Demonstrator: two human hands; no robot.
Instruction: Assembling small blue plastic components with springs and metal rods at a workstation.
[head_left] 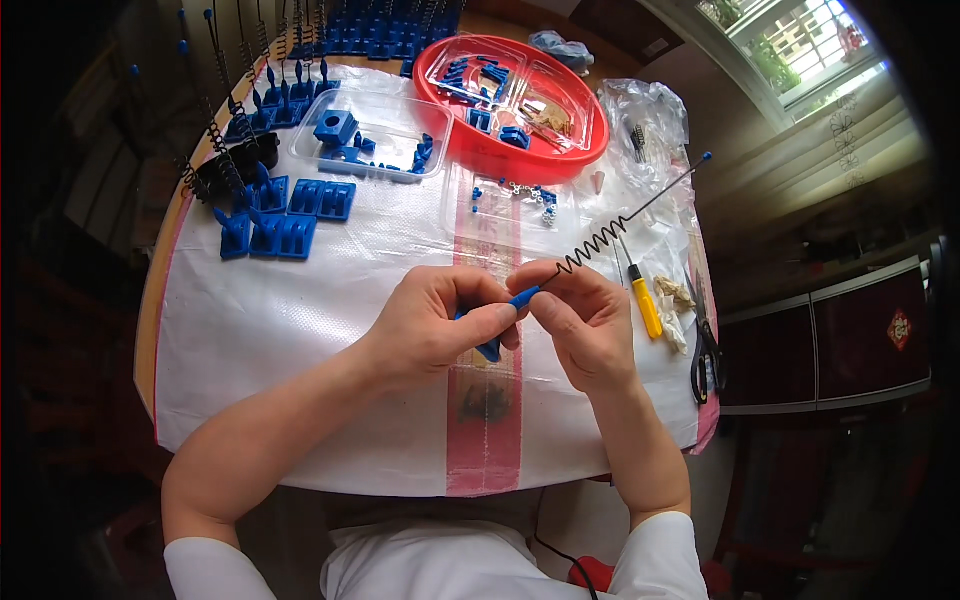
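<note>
Over the middle of the table, my left hand (435,318) is closed on a blue plastic part (524,297), with thumb and fingers pinching it. Part of that piece shows below the fingers; the rest is hidden. My right hand (585,325) is closed around the lower end of a black coiled spring wire (598,246), where it meets the blue part. From there the wire slants up to the right, zigzag in its middle and straight toward a small blue tip. The right fingertips partly cover the joint.
A red tray (600,140) and a clear plastic tub (300,150) with blue parts stand at the back. Finished blue bases (265,235) with upright spring wires crowd the far left. At right lie a yellow-handled screwdriver (646,305), black scissors (706,360) and a plastic bag (650,110).
</note>
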